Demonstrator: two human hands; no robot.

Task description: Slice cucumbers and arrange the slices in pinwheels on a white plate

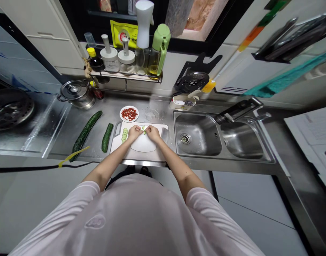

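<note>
Both hands meet over a white cutting board [117, 145] on the steel counter. My left hand [135, 132] is closed, its fingertips pinched at small green cucumber pieces [144, 132]. From the other side my right hand [153, 133] pinches at the same pieces. A white plate [143, 144] lies on the board below the hands. Overlapping cucumber slices [124, 135] form a column at the board's left. Behind the board stands a white plate of chopped red pieces [129, 113]. A cut cucumber [107, 138] and a longer cucumber [87, 131] lie to the left.
A lidded steel pot [77, 95] stands at the back left, near a stove [10, 108]. Right of the board is a double sink [197, 135] with a faucet [239, 110]. Bottles and jars fill a wall shelf [125, 75]. A white container [182, 103] stands behind the sink.
</note>
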